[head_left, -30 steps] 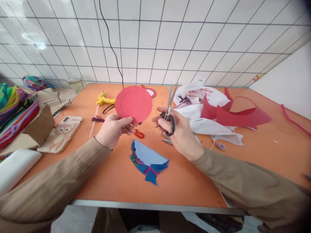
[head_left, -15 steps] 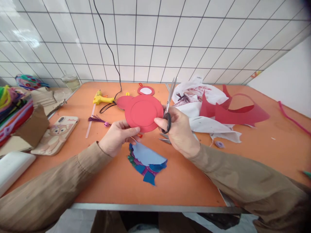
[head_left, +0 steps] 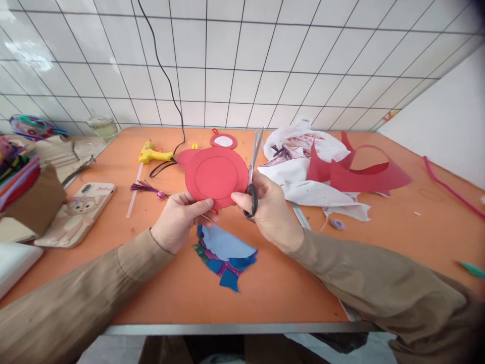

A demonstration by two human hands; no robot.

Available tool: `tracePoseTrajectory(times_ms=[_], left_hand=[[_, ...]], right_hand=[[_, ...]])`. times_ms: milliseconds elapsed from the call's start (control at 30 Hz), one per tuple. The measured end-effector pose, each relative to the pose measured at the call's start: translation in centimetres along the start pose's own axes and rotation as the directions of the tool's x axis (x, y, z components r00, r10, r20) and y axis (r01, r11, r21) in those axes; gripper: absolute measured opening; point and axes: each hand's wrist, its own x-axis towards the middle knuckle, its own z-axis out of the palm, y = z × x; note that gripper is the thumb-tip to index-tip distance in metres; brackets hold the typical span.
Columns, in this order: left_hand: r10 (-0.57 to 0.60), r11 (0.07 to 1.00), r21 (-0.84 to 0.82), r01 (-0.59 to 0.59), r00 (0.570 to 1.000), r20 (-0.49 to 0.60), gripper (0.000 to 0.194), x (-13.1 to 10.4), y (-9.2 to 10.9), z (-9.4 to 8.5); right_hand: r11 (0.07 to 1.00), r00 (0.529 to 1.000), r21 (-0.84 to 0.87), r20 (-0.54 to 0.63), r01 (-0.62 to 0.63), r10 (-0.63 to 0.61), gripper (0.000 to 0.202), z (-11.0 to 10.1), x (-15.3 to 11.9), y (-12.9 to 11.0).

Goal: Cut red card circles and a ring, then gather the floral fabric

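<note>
A round red disc (head_left: 215, 177) with a smaller raised circle on it is held up over the table. My left hand (head_left: 181, 217) pinches its lower left edge between thumb and fingers. With thumb on the disc's lower right edge, my right hand (head_left: 271, 210) also holds black-handled scissors (head_left: 253, 197), blades pointing up and away. Behind the disc, a smaller red round piece (head_left: 185, 157) shows at the left, and a red ring-shaped piece with a white centre (head_left: 223, 141) lies farther back. A blue and purple scalloped piece (head_left: 227, 255) lies below my hands.
At the left are a yellow glue gun (head_left: 153, 153), a purple tassel (head_left: 146, 187), a phone (head_left: 78, 215) and a cardboard box (head_left: 38, 199). White plastic (head_left: 318, 194) and cut red sheet (head_left: 359, 177) lie at the right. A tiled wall stands behind.
The view has shifted slightly, so most things appear farther left. The disc is turned a little more face-on. Both hands keep their hold.
</note>
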Motion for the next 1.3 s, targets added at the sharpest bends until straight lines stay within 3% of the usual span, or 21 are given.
tracePoseTrajectory(times_ms=[167,433,700,867,1000,1167,1300], left_hand=[[0.023,1.000,-0.009,-0.024,1.000,-0.014,0.012,-0.1,-0.1,0.0],[0.059,0.998,-0.014,-0.060,0.998,-0.021,0.014,-0.1,-0.1,-0.1],[0.051,0.999,-0.008,-0.051,0.999,0.001,0.015,0.1,-0.2,-0.5],[0.082,0.995,-0.050,-0.083,0.996,-0.020,0.011,0.1,-0.1,-0.5],[0.129,0.984,-0.113,-0.139,0.987,-0.097,0.009,0.1,0.4,-0.4],[0.158,0.958,-0.202,-0.204,0.962,-0.225,0.009,0.6,0.6,-0.7],[0.151,0.942,-0.256,-0.217,0.955,-0.254,0.011,1.0,0.2,-1.1]], right_hand=[[0.996,0.999,-0.078,-0.003,0.037,-0.038,0.019,0.1,-0.1,0.0],[1.000,1.000,0.005,-0.002,0.014,-0.014,0.014,0.0,-0.2,0.1],[0.993,0.996,0.076,-0.001,0.094,-0.094,0.016,-0.3,0.2,0.6],[0.995,0.999,0.091,0.018,0.042,-0.043,0.022,-0.6,0.3,0.9],[0.984,0.999,0.174,0.007,-0.033,0.033,0.032,-0.7,-0.1,1.0],[0.938,0.984,0.317,0.145,-0.142,0.100,0.043,-0.3,-1.5,1.1],[0.900,0.957,0.393,0.279,-0.188,0.079,0.040,0.1,-3.2,1.3]])
